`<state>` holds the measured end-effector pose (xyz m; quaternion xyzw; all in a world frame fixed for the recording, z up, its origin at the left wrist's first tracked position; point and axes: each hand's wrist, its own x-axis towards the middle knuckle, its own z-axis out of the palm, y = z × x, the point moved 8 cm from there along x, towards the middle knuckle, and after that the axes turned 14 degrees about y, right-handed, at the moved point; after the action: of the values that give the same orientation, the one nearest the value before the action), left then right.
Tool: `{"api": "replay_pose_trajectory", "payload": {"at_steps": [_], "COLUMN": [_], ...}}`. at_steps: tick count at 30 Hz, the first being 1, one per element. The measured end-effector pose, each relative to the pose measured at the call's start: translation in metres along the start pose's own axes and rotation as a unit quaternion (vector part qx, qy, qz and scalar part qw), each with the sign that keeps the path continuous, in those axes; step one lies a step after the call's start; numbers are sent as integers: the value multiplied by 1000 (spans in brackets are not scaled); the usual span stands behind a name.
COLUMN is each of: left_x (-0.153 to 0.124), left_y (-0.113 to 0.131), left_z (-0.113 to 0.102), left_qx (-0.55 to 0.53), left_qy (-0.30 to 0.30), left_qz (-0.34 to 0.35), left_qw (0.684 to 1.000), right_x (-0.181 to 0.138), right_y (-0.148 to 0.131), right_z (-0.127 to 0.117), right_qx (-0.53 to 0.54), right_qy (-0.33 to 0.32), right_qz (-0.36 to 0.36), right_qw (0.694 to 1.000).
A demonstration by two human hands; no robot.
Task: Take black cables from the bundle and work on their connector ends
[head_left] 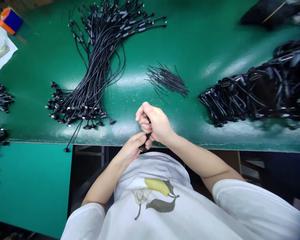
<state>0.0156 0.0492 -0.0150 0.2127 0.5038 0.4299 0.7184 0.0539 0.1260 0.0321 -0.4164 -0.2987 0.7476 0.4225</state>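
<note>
Close to my body, at the table's front edge, both hands are closed on one black cable (142,148) that is mostly hidden in my fingers. My left hand (133,145) pinches it low, where a connector end with a bit of metal pokes out. Just above, my right hand (156,122) is curled round the upper part of the same cable. Beyond the hands lies a loose heap of short black ties (168,80). To the left spreads a large bunch of straight black cables (97,66) with connectors at both ends.
On the right is a long pile of coiled, tied black cables (255,86). A black bag (267,15) lies at the far right. An orange and blue object (11,21) and white paper (1,43) sit at the far left, above small cable piles (0,96). The green table (150,46) ends near my waist.
</note>
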Motion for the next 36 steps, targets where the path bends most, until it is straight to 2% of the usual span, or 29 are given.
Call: {"api": "replay_pose_trajectory", "payload": {"at_steps": [2,4,6,7,8,9,10,11,12,13,14,16,20,22,23,24,26,28,29,30,31,33,34,36], "left_x": [1,0,-1,-2,-2,-2,-1,0,1,2,2,2,-3,-5,-6,-6,-4,-2,0,1,3,4,4,2], "left_y": [-1,-5,-6,-4,-1,3,5,8,9,10,11,12,18,22,23,24,26,27,27,26,27,32,35,40], "left_z": [-1,-3,-8,-12,-17,-22,-26,-28,-28,-27,-26,-25,-31,-31,-29,-26,-18,-8,-4,-3,-4,-11,-16,-24], "left_qx": [104,181,178,147,105,62,24,-4,-22,-29,-31,-31,-42,-41,-39,-38,-43,-54,-57,-56,-48,-1,36,125], "left_qy": [-1,-2,16,37,62,87,109,122,127,125,122,122,145,148,147,143,125,94,80,70,70,93,111,147], "left_qz": [45,66,75,80,83,82,77,69,60,49,40,35,53,59,60,60,57,49,45,46,55,105,137,189], "left_qw": [994,981,981,985,989,991,991,990,990,990,991,991,987,986,987,987,990,993,994,995,995,990,984,963], "right_x": [-4,-6,-2,4,12,21,30,39,50,60,68,77,66,53,46,39,27,15,6,-3,-12,-27,-34,-44], "right_y": [0,-1,-12,-23,-38,-54,-70,-82,-88,-89,-88,-83,-85,-89,-90,-88,-72,-43,-28,-16,-7,-4,-7,-14], "right_z": [-4,-9,-23,-37,-55,-76,-96,-115,-129,-140,-148,-153,-148,-144,-141,-138,-125,-99,-83,-69,-57,-40,-34,-20], "right_qx": [-33,-87,-168,-226,-299,-380,-468,-550,-619,-674,-711,-744,-733,-704,-678,-642,-534,-421,-383,-368,-378,-439,-479,-558], "right_qy": [14,-1,-19,-2,38,98,165,221,249,257,254,234,242,255,262,262,222,115,57,10,-21,-44,-43,-55], "right_qz": [-37,-65,-114,-156,-206,-255,-288,-298,-284,-262,-240,-218,-251,-279,-287,-288,-261,-199,-172,-158,-164,-238,-292,-405], "right_qw": [999,994,979,962,931,884,819,749,688,641,611,586,584,602,624,661,773,877,906,916,911,865,826,722]}}
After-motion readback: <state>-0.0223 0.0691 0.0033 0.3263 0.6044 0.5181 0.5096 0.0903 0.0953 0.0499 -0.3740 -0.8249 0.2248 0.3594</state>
